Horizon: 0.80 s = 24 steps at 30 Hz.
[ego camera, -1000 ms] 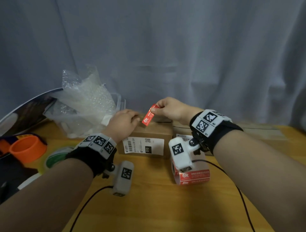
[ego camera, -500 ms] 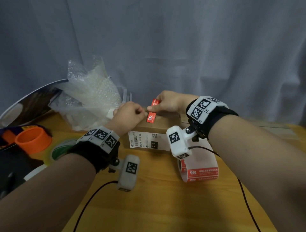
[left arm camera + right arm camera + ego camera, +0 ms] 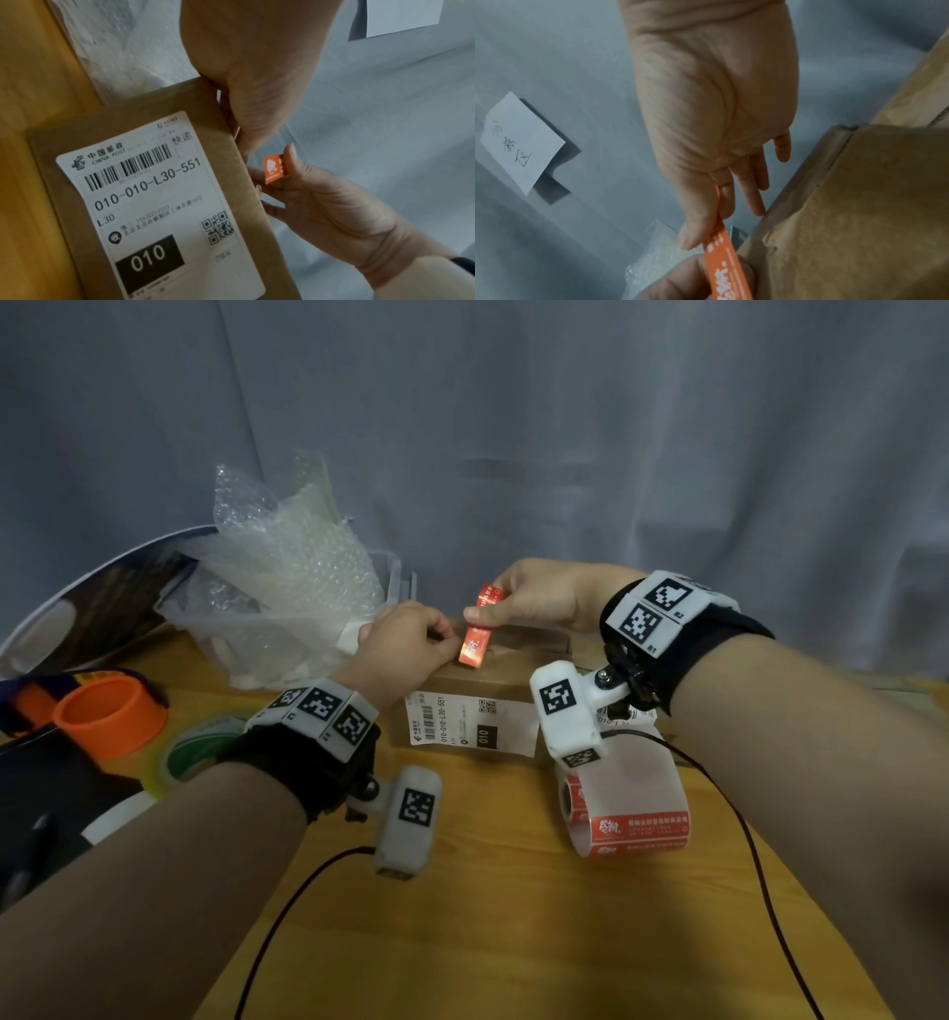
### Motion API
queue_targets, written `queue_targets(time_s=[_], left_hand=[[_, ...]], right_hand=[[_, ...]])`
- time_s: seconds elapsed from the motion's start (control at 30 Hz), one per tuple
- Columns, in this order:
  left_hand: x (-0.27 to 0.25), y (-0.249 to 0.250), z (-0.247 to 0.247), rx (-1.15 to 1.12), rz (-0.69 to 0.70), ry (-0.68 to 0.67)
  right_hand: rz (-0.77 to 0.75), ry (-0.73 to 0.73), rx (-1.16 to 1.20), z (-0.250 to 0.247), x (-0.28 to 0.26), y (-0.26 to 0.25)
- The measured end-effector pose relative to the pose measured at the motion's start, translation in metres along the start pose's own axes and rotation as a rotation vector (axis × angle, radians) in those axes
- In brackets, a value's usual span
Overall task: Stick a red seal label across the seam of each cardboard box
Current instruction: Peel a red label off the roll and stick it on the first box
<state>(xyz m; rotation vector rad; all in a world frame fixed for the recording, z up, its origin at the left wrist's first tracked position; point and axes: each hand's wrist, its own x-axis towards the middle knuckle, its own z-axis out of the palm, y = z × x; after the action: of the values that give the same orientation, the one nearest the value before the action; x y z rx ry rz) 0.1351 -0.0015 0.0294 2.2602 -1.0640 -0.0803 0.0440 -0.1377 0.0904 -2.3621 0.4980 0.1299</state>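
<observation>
Right hand (image 3: 539, 600): thumb and forefinger pinched on upper end of red seal label (image 3: 478, 634), other fingers (image 3: 762, 178) straight, reaching down toward box edge. Label near upright, tilted slightly, lower end at top face of cardboard box (image 3: 477, 706); contact with cardboard not clear from any view.

Left hand (image 3: 405, 644): at 9 o'clock of label, fingers curled, resting on box's top left edge, fingertips closed on lower part of label per right wrist view (image 3: 698, 282).

Box: flat on wooden table (image 3: 513, 916), white shipping label (image 3: 154, 203) on near side face, printed 010-010-L30-551, black 010 block, QR code.

At 5 o'clock of box, just beside it: roll of red seal labels (image 3: 626, 819) on white backing, lying on its side, partly under right wrist camera.

At 10 o'clock of box: bubble wrap (image 3: 287, 588) heaped in clear plastic bin.

At 9 o'clock, well apart: orange cup-shaped ring (image 3: 110, 716), green-and-white tape roll (image 3: 197, 747) beside it.

Behind everything, grey curtain (image 3: 565, 428). Handwritten paper note (image 3: 521, 140) on grey backdrop, seen in right wrist view.
</observation>
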Motion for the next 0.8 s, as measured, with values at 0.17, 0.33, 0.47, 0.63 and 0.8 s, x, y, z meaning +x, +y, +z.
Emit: queue_targets(time_s=[0.17,0.33,0.47,0.63,0.8], left_hand=[[0.000,0.000,0.000,0.008,-0.011,0.017],[0.000,0.001,-0.001,-0.009,-0.014,-0.006],[-0.002,0.001,-0.002,-0.042,-0.011,-0.009],[-0.005,0.003,-0.004,-0.036,-0.011,-0.027],[-0.006,0.001,-0.004,0.064,0.024,-0.065]], right_hand=[[0.018,-0.010,-0.150,0.002,0.003,-0.004],[0.024,0.008,-0.204,0.008,0.006,-0.005],[0.009,0.050,-0.230,0.013,0.008,-0.003],[-0.002,0.083,-0.243,0.021,0.008,0.000],[-0.006,0.105,-0.234,0.024,0.007,0.004]])
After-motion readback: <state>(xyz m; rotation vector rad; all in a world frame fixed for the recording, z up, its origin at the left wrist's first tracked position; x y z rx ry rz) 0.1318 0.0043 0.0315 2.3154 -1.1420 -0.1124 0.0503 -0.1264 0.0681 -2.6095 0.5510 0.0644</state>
